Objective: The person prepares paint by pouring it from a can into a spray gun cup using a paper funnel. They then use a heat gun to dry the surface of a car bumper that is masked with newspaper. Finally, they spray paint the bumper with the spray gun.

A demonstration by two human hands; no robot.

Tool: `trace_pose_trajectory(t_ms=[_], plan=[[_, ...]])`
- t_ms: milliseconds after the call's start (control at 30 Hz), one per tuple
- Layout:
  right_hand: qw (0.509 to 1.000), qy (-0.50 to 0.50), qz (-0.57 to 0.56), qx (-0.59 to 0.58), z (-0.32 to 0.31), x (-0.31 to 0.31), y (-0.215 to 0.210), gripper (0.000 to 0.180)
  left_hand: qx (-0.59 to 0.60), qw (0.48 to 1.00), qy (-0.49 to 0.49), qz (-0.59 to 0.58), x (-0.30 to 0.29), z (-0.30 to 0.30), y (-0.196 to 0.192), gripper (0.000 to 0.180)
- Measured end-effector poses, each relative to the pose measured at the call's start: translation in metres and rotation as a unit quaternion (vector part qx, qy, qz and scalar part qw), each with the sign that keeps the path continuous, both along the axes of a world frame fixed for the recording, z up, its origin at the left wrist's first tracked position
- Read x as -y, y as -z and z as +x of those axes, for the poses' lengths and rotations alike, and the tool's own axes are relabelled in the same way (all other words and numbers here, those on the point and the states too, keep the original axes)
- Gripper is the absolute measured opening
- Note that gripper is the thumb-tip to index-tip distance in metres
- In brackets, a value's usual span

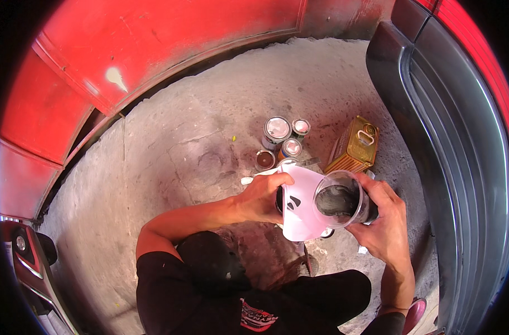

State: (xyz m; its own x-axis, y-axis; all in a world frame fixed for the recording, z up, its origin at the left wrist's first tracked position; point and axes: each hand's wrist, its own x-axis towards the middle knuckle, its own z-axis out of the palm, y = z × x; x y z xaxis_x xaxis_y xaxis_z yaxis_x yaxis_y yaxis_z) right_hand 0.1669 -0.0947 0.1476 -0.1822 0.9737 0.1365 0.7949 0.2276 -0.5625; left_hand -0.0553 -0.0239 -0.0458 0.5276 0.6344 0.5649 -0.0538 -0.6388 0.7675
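Note:
My right hand (384,219) grips a clear plastic cup (340,199) that holds grey liquid and is tilted toward a white paper cone (301,204). My left hand (264,196) pinches the upper edge of that cone and holds it over a dark container, which is mostly hidden behind the paper. The cup's rim touches or overlaps the cone's right side. I am crouched on a concrete floor (210,139), with my knees and black shirt at the bottom of the view.
Several small round cans (277,129) stand on the floor just beyond the hands, beside a rectangular yellow metal tin (355,146). Red vehicle panels (126,50) curve along the left and top. A dark grey bumper (450,167) runs down the right.

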Motion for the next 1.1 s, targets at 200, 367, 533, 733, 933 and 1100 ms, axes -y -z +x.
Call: trace_pose_trajectory(t_ms=[200,367,533,733,933,1100], plan=[[1.000,0.002,-0.007,0.028,-0.001,0.001,-0.005,0.069,-0.029,0.999,0.019,0.000,0.002,-0.005,-0.012,0.076],[1.000,-0.004,0.005,0.018,-0.003,0.001,-0.004,0.071,-0.067,0.998,0.004,0.009,0.002,-0.009,-0.020,0.075],[1.000,-0.002,0.007,0.027,-0.004,0.001,-0.006,0.071,-0.040,0.999,-0.016,0.008,0.004,-0.008,-0.012,0.074],[0.999,-0.006,0.005,0.038,-0.005,0.000,-0.007,0.070,-0.030,0.999,-0.014,0.011,0.003,-0.009,-0.017,0.073],[0.998,-0.023,0.016,0.048,-0.005,-0.001,-0.008,0.070,-0.054,0.998,-0.009,-0.006,0.003,-0.012,-0.019,0.073],[0.998,-0.024,0.014,0.054,-0.005,-0.002,-0.010,0.070,-0.050,0.998,-0.019,0.018,0.003,-0.012,-0.014,0.077]])
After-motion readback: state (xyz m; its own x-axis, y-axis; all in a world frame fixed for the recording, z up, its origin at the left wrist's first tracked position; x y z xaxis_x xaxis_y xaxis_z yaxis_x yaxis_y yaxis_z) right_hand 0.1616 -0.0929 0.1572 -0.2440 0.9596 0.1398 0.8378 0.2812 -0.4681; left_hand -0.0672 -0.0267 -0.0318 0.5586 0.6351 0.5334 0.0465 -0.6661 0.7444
